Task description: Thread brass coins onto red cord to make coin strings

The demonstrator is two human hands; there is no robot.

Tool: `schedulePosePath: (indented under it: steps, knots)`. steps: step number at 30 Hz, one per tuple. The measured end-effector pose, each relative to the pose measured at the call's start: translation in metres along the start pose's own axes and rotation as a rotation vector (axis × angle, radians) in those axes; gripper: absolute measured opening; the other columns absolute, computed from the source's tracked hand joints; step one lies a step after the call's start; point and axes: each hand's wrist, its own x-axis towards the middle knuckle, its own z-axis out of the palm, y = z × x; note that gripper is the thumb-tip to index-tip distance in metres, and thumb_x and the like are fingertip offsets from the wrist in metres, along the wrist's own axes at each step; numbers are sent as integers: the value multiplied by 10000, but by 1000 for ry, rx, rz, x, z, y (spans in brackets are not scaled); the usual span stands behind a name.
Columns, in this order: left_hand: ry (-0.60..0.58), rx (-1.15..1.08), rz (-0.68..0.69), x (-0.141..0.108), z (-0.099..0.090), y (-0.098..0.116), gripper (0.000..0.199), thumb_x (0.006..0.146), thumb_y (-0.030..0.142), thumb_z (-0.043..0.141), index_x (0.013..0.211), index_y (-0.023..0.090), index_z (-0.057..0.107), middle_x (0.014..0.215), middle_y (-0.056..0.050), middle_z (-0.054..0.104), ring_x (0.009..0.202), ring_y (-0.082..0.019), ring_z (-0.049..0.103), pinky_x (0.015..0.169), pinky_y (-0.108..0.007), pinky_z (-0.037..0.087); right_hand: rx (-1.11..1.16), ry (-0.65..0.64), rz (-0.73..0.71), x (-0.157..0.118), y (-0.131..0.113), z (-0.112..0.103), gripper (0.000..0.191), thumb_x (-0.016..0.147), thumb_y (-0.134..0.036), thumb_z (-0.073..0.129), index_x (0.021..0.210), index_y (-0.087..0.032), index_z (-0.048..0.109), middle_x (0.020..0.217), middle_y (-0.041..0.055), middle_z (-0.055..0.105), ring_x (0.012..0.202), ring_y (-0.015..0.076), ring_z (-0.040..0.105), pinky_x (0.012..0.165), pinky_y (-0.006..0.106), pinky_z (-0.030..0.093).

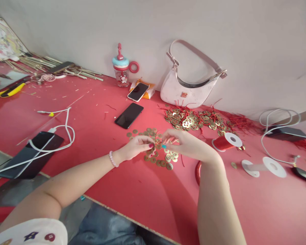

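Observation:
My left hand point(140, 147), with a pink bead bracelet at the wrist, pinches a brass-coloured coin point(153, 148) between thumb and fingers. Just right of it, my right hand point(177, 141) has its thumb and fingertips close together near a thin red thread point(158, 142); the fingertips are too small to make out fully. Loose coins point(169, 166) lie on the red table around and below both hands. Behind my right hand is a pile of coins tied with red threads point(187, 120).
A red thread spool point(226, 141) and a bare white spool point(253, 167) lie at the right. Phones point(129, 115), a cup point(121, 73) and a pale handbag point(186, 90) are behind. At left are a cabled tablet point(30, 156), a yellow cutter point(12, 90) and thin sticks point(48, 64).

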Motion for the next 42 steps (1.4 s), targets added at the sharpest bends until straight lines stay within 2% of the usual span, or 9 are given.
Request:
schedulePosePath:
  steps: [3, 8, 15, 19, 23, 27, 30, 34, 42]
  knots:
    - [9, 18, -11, 0, 0, 0, 218, 731, 298, 673, 766, 98, 596, 635, -31, 622, 552, -96, 567, 530, -231, 456, -17, -32, -29, 3, 2, 4, 144, 706, -191, 524, 833, -210, 591, 849, 5, 638, 797, 143, 584, 712, 257, 462]
    - [20, 14, -16, 1, 1, 0, 242, 709, 316, 691, 749, 99, 590, 627, -29, 616, 550, -99, 561, 521, -233, 449, -35, -59, -76, 5, -5, 5, 182, 737, -145, 437, 784, -213, 599, 781, -7, 632, 732, 131, 572, 694, 261, 448]
    - [11, 12, 18, 1, 0, 1, 215, 727, 298, 676, 756, 103, 590, 634, -23, 613, 551, -93, 559, 534, -230, 449, 41, -30, -55, -6, -6, -5, 148, 764, -184, 443, 820, -196, 580, 794, 4, 622, 732, 124, 570, 651, 229, 446]
    - [-15, 57, -14, 0, -2, -1, 211, 754, 304, 648, 776, 101, 594, 660, -32, 617, 551, -89, 548, 540, -237, 449, 77, -1, -74, -11, -7, -8, 163, 784, -220, 452, 856, -200, 596, 808, 7, 627, 728, 122, 577, 640, 223, 447]
    - [-42, 89, -20, -2, -1, -2, 235, 753, 314, 648, 848, 103, 608, 691, -45, 629, 580, -106, 565, 549, -252, 459, 111, 44, -136, -5, -13, -1, 215, 803, -218, 428, 914, -203, 612, 888, 16, 641, 761, 125, 586, 647, 224, 445]
    - [-62, 143, -5, -3, 3, 1, 201, 759, 298, 642, 806, 105, 615, 711, -49, 637, 595, -116, 582, 586, -272, 479, -19, 68, -98, 6, -15, 9, 247, 793, -175, 407, 886, -209, 634, 822, 8, 647, 677, 116, 563, 602, 225, 421]
    - [-27, 191, 24, -3, 5, 3, 182, 764, 288, 633, 806, 110, 625, 717, -44, 635, 636, -121, 596, 615, -265, 492, -54, 30, -69, 9, -12, 12, 262, 777, -149, 403, 871, -213, 639, 757, -3, 646, 619, 106, 548, 567, 216, 405]
    - [57, 246, 64, -2, 5, 2, 168, 761, 270, 633, 824, 115, 630, 762, -46, 644, 664, -117, 609, 639, -250, 501, 0, 43, -13, 8, -8, 12, 201, 779, -205, 439, 900, -207, 599, 698, -15, 641, 551, 98, 527, 509, 208, 389]
    - [100, 282, 93, 0, 7, 3, 149, 773, 251, 618, 819, 112, 641, 758, -48, 659, 685, -122, 624, 660, -248, 515, -21, 35, -52, 7, -8, 9, 195, 775, -203, 444, 809, -199, 636, 735, -5, 640, 615, 105, 539, 561, 219, 396]
